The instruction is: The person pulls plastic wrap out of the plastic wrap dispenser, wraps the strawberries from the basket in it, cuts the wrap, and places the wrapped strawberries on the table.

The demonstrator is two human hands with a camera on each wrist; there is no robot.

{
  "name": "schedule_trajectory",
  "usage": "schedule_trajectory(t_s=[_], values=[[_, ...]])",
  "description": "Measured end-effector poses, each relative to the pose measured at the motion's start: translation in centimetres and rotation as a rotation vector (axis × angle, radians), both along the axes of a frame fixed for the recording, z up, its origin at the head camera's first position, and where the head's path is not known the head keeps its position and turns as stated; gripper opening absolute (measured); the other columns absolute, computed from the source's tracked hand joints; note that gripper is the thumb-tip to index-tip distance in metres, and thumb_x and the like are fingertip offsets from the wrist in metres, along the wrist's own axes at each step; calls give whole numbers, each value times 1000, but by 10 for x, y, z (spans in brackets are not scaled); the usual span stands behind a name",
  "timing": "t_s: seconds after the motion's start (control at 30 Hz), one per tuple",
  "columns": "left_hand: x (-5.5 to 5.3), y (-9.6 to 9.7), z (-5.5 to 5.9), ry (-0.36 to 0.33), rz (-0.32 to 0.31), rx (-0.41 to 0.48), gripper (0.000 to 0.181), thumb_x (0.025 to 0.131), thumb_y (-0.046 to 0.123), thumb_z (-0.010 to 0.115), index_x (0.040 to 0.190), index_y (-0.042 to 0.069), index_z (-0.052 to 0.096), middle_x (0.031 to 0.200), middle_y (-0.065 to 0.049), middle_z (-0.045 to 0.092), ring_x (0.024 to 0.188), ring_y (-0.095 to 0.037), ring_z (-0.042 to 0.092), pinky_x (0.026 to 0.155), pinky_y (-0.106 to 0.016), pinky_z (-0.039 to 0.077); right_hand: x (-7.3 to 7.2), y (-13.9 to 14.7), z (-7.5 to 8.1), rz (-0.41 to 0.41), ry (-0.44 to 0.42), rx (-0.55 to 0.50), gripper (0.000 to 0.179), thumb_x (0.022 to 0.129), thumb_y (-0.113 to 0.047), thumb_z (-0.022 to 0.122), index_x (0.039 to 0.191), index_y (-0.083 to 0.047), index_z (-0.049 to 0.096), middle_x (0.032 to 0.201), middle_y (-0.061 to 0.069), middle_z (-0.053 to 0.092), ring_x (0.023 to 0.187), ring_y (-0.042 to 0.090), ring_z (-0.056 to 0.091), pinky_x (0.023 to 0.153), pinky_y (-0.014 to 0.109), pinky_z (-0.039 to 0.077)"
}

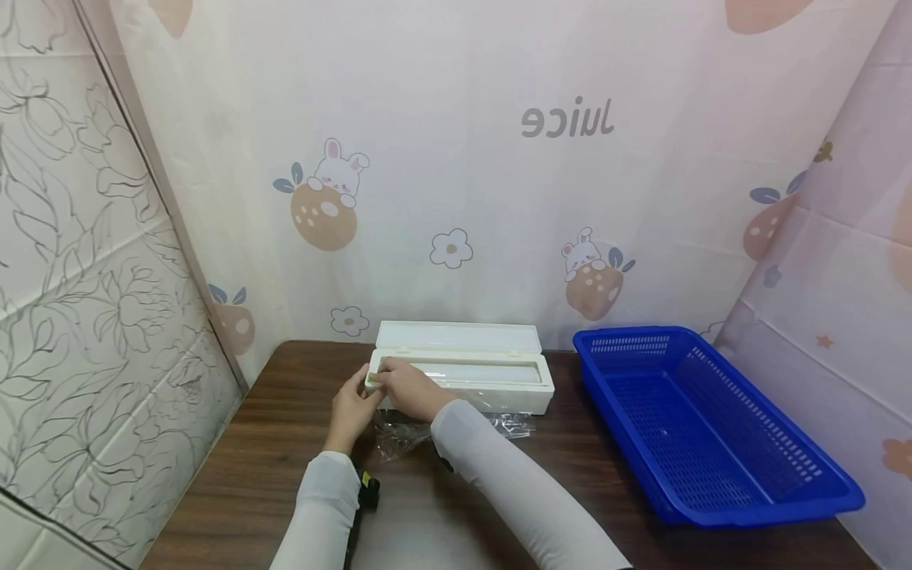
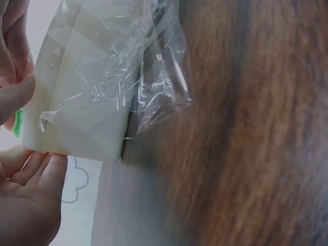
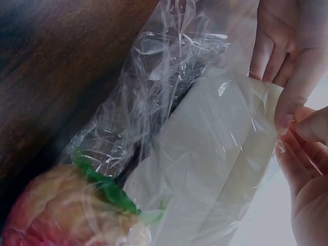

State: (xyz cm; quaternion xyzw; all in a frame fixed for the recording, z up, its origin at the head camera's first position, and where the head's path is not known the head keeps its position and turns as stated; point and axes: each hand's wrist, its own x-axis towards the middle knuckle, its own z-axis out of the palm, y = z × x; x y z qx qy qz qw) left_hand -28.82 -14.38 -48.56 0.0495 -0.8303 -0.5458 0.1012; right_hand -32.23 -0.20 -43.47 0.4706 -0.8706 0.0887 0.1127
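Note:
A white cling film dispenser box (image 1: 499, 400) stands at the back of the table, its lid (image 1: 459, 336) raised and a pale roll (image 1: 470, 372) inside. Clear cling film (image 2: 164, 77) hangs crumpled over its front. My left hand (image 1: 351, 412) grips the box's left end, fingers against the end face and thumb at the corner. Over that same corner, my right hand (image 1: 409, 388) pinches at a small green slider (image 2: 18, 123), mostly covered by fingers. In the right wrist view, a rounded red and tan thing (image 3: 66, 210) with a green edge sits beside the film.
A blue perforated basket (image 1: 627, 443) stands to the right on the brown wood-grain table (image 1: 264, 443). A printed curtain (image 1: 456, 158) closes off the back, right behind the raised lid. Another patterned sheet (image 1: 85, 237) hangs at the left.

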Motion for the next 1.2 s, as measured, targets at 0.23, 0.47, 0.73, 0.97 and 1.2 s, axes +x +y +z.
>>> schedule_trajectory(t_s=[0.23,0.47,0.73,0.97,1.2], values=[[0,-1,2,-3,-36,-27,69,86,30,66,141,3,35,142,-23,39,124,-33,41,100,-47,42,1,-2,0,-34,-43,2,34,89,-2,53,122,-7,60,108,4,59,92,9,52,78,18,50],[1,-3,6,-40,-89,-9,79,85,35,65,145,2,24,147,-23,30,128,-34,35,104,-48,37,0,-2,0,-81,-131,-8,41,87,1,51,125,-8,58,112,3,58,98,10,51,85,21,49],[2,-8,14,-20,-184,58,77,87,33,65,145,5,23,148,-20,26,132,-31,27,109,-49,30,0,0,2,-114,-167,-26,41,85,1,53,125,-9,58,126,6,56,115,15,48,100,27,42],[10,-6,21,33,-112,11,66,87,24,64,143,9,31,140,-21,34,124,-32,38,103,-50,39,4,14,2,-144,-169,-102,47,82,6,49,126,-8,55,121,7,56,111,15,51,97,28,46],[19,-2,32,160,34,-42,50,84,20,66,131,13,50,127,-17,45,108,-33,50,89,-48,50,7,54,11,-132,-169,-312,44,85,5,42,125,-7,56,117,7,57,107,15,52,93,33,49]])
